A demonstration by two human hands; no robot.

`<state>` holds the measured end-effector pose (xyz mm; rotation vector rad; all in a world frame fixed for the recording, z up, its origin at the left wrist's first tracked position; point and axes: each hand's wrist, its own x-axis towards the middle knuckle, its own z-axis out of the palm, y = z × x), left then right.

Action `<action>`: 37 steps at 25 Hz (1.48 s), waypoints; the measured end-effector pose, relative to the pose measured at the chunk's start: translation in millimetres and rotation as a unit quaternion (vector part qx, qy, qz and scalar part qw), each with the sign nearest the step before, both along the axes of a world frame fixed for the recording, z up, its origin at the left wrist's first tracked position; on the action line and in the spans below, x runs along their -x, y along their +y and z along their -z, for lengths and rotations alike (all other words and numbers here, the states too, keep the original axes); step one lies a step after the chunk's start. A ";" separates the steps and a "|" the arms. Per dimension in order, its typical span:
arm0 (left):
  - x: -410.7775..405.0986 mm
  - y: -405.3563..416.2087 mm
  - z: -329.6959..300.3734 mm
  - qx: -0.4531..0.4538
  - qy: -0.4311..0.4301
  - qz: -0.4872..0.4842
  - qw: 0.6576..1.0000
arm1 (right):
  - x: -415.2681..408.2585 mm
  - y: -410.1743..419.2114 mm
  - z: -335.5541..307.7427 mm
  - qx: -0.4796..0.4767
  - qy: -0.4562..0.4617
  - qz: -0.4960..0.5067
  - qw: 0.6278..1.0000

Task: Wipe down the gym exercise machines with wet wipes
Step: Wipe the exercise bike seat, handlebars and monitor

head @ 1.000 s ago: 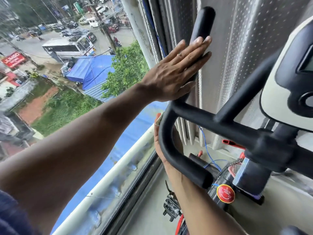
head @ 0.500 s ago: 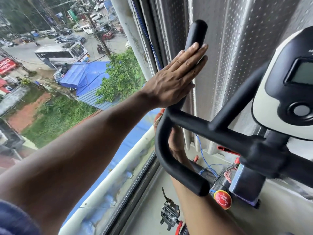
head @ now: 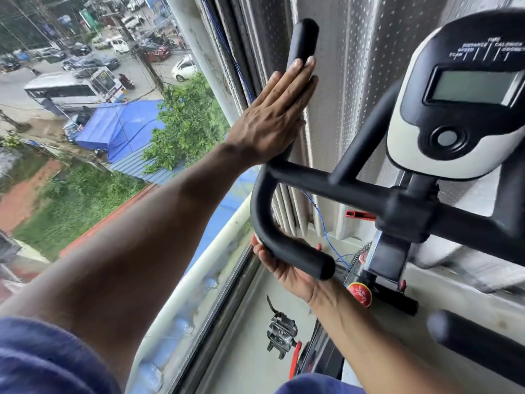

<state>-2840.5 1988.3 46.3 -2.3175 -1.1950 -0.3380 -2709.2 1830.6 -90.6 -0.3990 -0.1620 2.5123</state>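
Left hand (head: 272,115) is lying flat, fingers straight and together, palm pressing against the upright horn of the exercise bike's black handlebar (head: 301,177). The fingertips are reaching just below the horn's rounded top end; the wrist is sitting where the horn is bending into the crossbar.

Right hand (head: 287,268) is cupping the lower, near curl of the same handlebar from underneath, palm facing up and fingers wrapping round behind the tube. A sliver of something pale is showing at the hand's upper edge against the bar; cannot tell whether it is a wet wipe.

The bike's console (head: 460,100), black and white with a grey display and one round button, is standing to the right of the handlebar on its stem. Below it, a red round knob (head: 360,294) is sitting on the frame, just beside the right wrist. A metal pedal (head: 281,335) is hanging lower down, over the pale floor.

Behind the handlebar, a grey dotted curtain (head: 355,81) is hanging, with a thin blue wire (head: 324,226) trailing at its foot. To the left, a window (head: 85,137) is looking down on a street with a bus, parked cars, blue roofing and a green tree. Blue sleeves are showing at the bottom edge.
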 end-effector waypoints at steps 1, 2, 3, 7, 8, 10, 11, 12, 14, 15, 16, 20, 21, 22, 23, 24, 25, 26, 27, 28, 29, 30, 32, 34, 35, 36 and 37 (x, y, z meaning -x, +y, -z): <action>0.1 -2.7 -0.5 0.014 -0.004 -0.007 1.000 | -11.8 -7.5 -2.4 0.001 0.001 -0.002 1.000; -1.9 -5.8 1.9 0.022 -0.010 -0.018 1.000 | -24.0 -13.6 -0.2 0.001 -0.021 0.006 1.000; -4.9 -11.1 3.6 0.030 -0.009 -0.012 0.999 | -39.2 -19.4 1.2 -0.004 -0.045 0.002 0.999; -3.1 -22.6 6.1 0.040 -0.007 -0.037 0.999 | -86.8 -28.2 -1.7 -0.070 -0.125 0.049 0.988; -4.3 -24.6 6.3 0.040 -0.010 -0.042 0.998 | -91.6 -27.6 -1.3 -0.101 -0.139 0.068 0.983; -5.7 -26.5 6.8 0.037 -0.014 -0.045 0.998 | -90.0 -26.3 2.7 -0.132 -0.140 0.111 0.975; -6.8 -27.3 7.9 0.032 -0.011 -0.047 0.998 | -85.9 -27.2 3.1 -0.132 -0.136 0.132 0.973; -7.2 -27.5 9.6 0.029 -0.012 -0.050 0.998 | -82.7 -28.9 4.3 -0.131 -0.129 0.152 0.971; -6.2 -28.2 12.5 0.027 -0.029 -0.052 0.998 | -81.4 -32.7 5.6 -0.133 -0.099 0.177 0.970; -5.5 -28.5 13.3 0.028 -0.035 -0.051 0.998 | -81.1 -32.7 2.4 -0.128 -0.092 0.178 0.971; -5.0 -28.7 13.4 0.031 -0.038 -0.049 0.998 | -76.8 -30.5 0.9 -0.123 -0.095 0.180 0.971; -4.7 -28.8 11.2 0.036 -0.047 -0.036 0.998 | -20.8 -3.7 -2.9 -0.072 -0.119 0.174 0.975; -5.2 -29.4 10.8 0.034 -0.049 -0.038 0.998 | -4.9 7.3 -3.3 -0.043 -0.105 0.183 0.977; -5.5 -29.5 11.5 0.033 -0.052 -0.041 0.997 | 8.3 16.5 -5.9 -0.002 -0.075 0.162 0.984; -5.7 -30.1 12.2 0.031 -0.056 -0.043 0.997 | 15.5 26.5 -9.2 0.047 -0.029 0.121 0.991; -5.4 -30.1 13.5 0.031 -0.061 -0.045 0.997 | 20.5 35.2 -12.8 0.071 0.004 0.096 0.993; -4.6 -29.6 14.6 0.032 -0.065 -0.046 0.996 | 24.1 44.8 -14.0 0.076 0.018 0.098 0.992; -2.8 -28.3 15.3 0.035 -0.067 -0.045 0.996 | 29.3 53.3 -14.9 0.066 0.001 0.129 0.989; -1.3 -27.3 15.6 0.039 -0.065 -0.044 0.996 | 33.7 61.6 -16.7 0.046 -0.031 0.181 0.982; -0.7 -26.5 15.5 0.044 -0.064 -0.043 0.996 | 37.5 66.7 -17.3 0.021 -0.066 0.252 0.965; -0.5 -25.9 15.5 0.046 -0.064 -0.042 0.996 | 40.1 70.4 -19.0 -0.006 -0.089 0.311 0.946; 0.0 -24.6 16.0 0.047 -0.067 -0.041 0.996 | 42.4 71.6 -18.6 -0.033 -0.106 0.335 0.936; 0.3 -23.2 16.5 0.049 -0.076 -0.037 0.995 | 41.5 71.0 -12.5 -0.118 -0.130 0.308 0.935; 1.8 -22.1 17.2 0.050 -0.074 -0.037 0.995 | 39.8 64.1 2.1 -0.165 -0.167 0.256 0.938; 2.2 -22.4 18.0 0.050 -0.072 -0.040 0.995 | 36.4 56.2 8.7 -0.170 -0.170 0.218 0.946; 2.5 -22.3 18.1 0.053 -0.071 -0.043 0.995 | 32.4 43.7 10.1 -0.157 -0.152 0.182 0.959; 2.3 -22.1 18.3 0.057 -0.071 -0.047 0.995 | 25.5 27.6 12.9 -0.155 -0.140 0.143 0.967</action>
